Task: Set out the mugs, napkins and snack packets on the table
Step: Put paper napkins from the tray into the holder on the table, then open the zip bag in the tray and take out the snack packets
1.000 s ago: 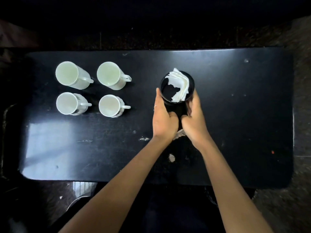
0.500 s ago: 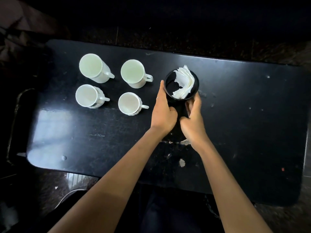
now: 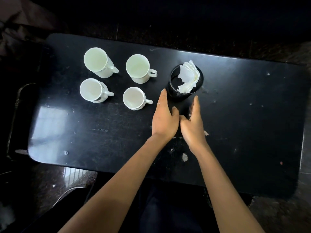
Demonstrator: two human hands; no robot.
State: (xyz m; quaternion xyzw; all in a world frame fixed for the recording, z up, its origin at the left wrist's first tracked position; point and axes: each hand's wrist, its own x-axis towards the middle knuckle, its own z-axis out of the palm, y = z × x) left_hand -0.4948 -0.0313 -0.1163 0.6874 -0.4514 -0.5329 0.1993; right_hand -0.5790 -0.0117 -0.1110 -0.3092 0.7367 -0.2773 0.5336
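both hands lie just short of the black holder [image 3: 175, 94], holding nothing: i see my left hand [image 3: 164, 118] with fingers straight, its tip beside the holder's wall, and my right hand [image 3: 191, 125] spread loosely. napkins [image 3: 188, 78] stand inside it. four white mugs [image 3: 134, 98] sit left on the table [image 3: 252, 115].

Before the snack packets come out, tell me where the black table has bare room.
The widest bare patch of the black table lies right of the black mesh napkin holder. Another runs along the near edge, below the four white mugs. It is crowded between mugs and holder, where the left hand and right hand hover.
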